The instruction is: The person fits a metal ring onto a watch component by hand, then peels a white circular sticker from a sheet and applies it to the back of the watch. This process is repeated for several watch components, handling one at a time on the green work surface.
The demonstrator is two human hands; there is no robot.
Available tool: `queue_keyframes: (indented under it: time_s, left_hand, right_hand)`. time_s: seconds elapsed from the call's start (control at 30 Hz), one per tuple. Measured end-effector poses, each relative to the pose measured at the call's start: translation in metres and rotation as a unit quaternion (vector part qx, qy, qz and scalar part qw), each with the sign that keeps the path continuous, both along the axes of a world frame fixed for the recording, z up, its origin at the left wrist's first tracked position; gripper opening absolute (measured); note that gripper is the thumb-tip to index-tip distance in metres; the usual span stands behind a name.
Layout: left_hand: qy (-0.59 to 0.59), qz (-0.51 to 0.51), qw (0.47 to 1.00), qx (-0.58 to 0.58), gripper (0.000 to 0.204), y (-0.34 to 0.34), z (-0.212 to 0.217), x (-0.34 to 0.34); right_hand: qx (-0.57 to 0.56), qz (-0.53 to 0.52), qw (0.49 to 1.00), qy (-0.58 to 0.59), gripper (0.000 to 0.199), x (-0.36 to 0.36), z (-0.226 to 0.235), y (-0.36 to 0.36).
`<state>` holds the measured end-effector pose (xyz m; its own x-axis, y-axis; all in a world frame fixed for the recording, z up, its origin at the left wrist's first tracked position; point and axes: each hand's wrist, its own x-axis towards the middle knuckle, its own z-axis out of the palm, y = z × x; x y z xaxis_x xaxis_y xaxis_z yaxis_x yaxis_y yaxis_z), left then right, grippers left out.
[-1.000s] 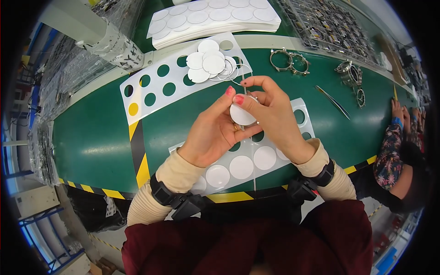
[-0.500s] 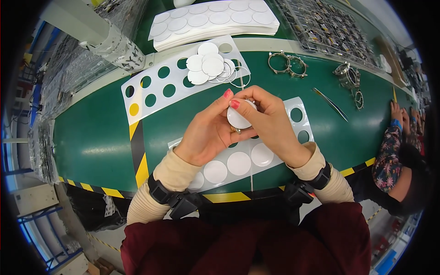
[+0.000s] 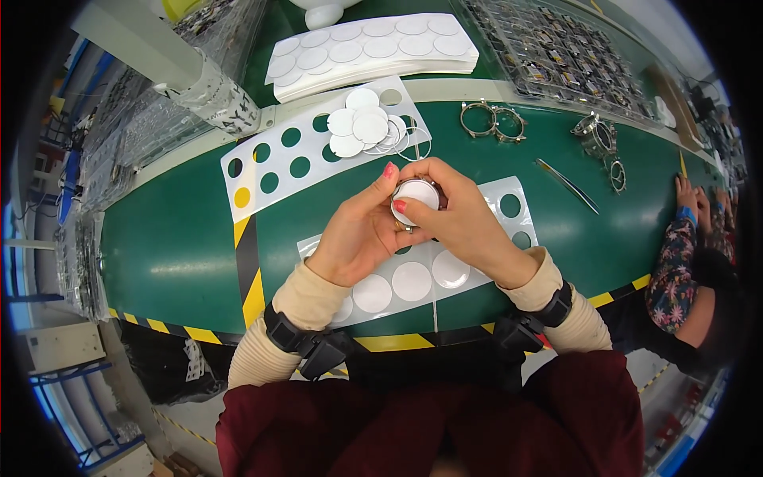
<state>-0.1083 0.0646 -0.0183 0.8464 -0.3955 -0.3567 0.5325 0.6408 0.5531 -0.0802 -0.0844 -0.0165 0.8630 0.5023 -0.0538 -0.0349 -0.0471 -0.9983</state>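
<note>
A metal watch case with a white round sticker (image 3: 418,191) on its face is held between my two hands, above the middle of the bench. My left hand (image 3: 354,234) cups it from the left, its thumb up along the rim and its fingers underneath. From the right, my right hand (image 3: 469,219) grips the rim with bent fingers while its thumb lies on the white face. Under both hands is a sticker sheet (image 3: 499,232) with several white round stickers (image 3: 412,281) and some punched-out holes. The underside of the case is hidden by my fingers.
Farther off, loose white discs (image 3: 369,125) and thin rings lie on a holed sheet (image 3: 280,160). Behind is a stack of sticker sheets (image 3: 373,75). Watch cases (image 3: 496,123), tweezers (image 3: 568,187) and more metal cases (image 3: 598,139) are on the right. A co-worker's hands (image 3: 690,197) rest at far right.
My right thumb has slid down and toward the near side of the white face, so more of the face and the metal rim shows. The view has shifted slightly.
</note>
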Motion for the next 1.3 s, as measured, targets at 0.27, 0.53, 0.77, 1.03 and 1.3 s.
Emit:
queue_keyframes:
  time_s: [0.27,0.53,0.77,1.03,1.3]
  left_hand:
    - [-0.069,0.015,0.997,-0.026,0.04,0.006,0.004,0.006]
    - [-0.06,0.038,0.997,-0.039,0.039,0.019,-0.012,0.009]
    - [-0.039,0.14,0.987,-0.062,0.046,0.026,-0.005,0.015]
    - [-0.046,0.093,0.989,-0.103,0.047,0.031,-0.004,0.017]
    - [-0.06,0.121,0.981,-0.141,0.04,0.029,-0.005,0.013]
  right_hand:
    - [0.02,-0.077,0.992,-0.097,0.035,-0.007,-0.001,0.004]
    - [-0.091,-0.104,0.834,-0.535,0.028,-0.001,0.0,0.0]
    - [-0.046,-0.115,0.85,-0.512,0.016,0.009,0.03,0.01]
    - [-0.302,-0.089,0.901,-0.297,0.023,0.088,0.01,0.036]
    - [-0.173,-0.156,0.847,-0.478,0.016,0.046,0.009,0.027]
